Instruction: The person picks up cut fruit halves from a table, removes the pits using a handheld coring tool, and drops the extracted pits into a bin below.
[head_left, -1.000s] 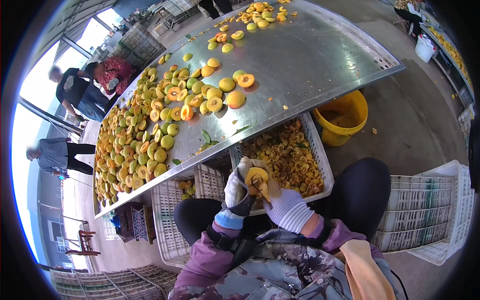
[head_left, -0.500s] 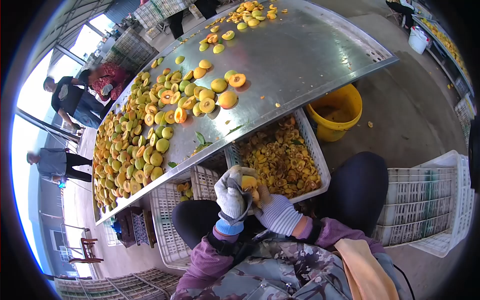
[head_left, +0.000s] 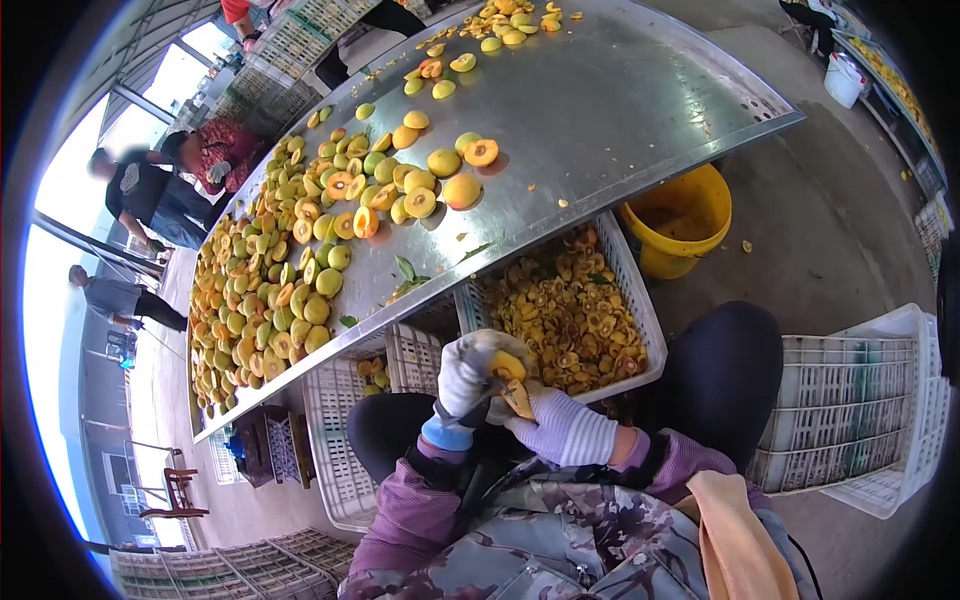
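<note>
My left hand (head_left: 466,378), in a grey-white work glove, is closed around a yellow peach half (head_left: 508,366). Close against it, my right hand (head_left: 562,426), in a striped white-and-lilac glove, grips a small tan tool (head_left: 517,399); its working end is hard to make out. Both hands are over my lap, at the near edge of a white crate (head_left: 652,345) of yellow-brown fruit scraps (head_left: 570,325). On the metal table (head_left: 590,120) lies a heap of halved peaches (head_left: 270,290), green-yellow outside with orange flesh, and several looser halves (head_left: 462,191).
A yellow bucket (head_left: 682,262) stands under the table's right edge. White crates (head_left: 840,410) are stacked at my right, and another crate (head_left: 340,440) is at my left. People (head_left: 160,205) stand beyond the table's left side. A white bucket (head_left: 842,82) is at far right.
My hands have turned slightly, showing the peach half and the tan tool more plainly. The view has shifted a little. At the back, a person in red has come into view by the crates.
</note>
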